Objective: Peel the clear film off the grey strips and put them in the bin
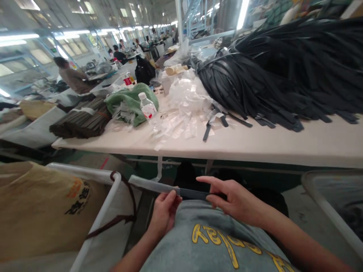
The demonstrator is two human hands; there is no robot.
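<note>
A flat dark strip [193, 194] lies across the front of my body, its left part inside a clear plastic sleeve [153, 185]. My left hand [164, 211] pinches it between thumb and fingers near the sleeve's edge. At the strip's right part is my right hand [234, 196], its thumb against the strip and its index finger stretched out to the left. The other fingers of that hand are mostly hidden. On the table ahead lies a heap of clear plastic sleeves [187, 98], with a few short dark strips [207, 131] beside it.
A big pile of long black strips [272, 75] covers the right of the table [255, 145]. A plastic bottle [148, 107], a green cloth [133, 96] and a brown strip bundle [82, 119] stand left. Beside me are a framed cart [106, 204] with a sack [42, 211] and another bin [331, 204].
</note>
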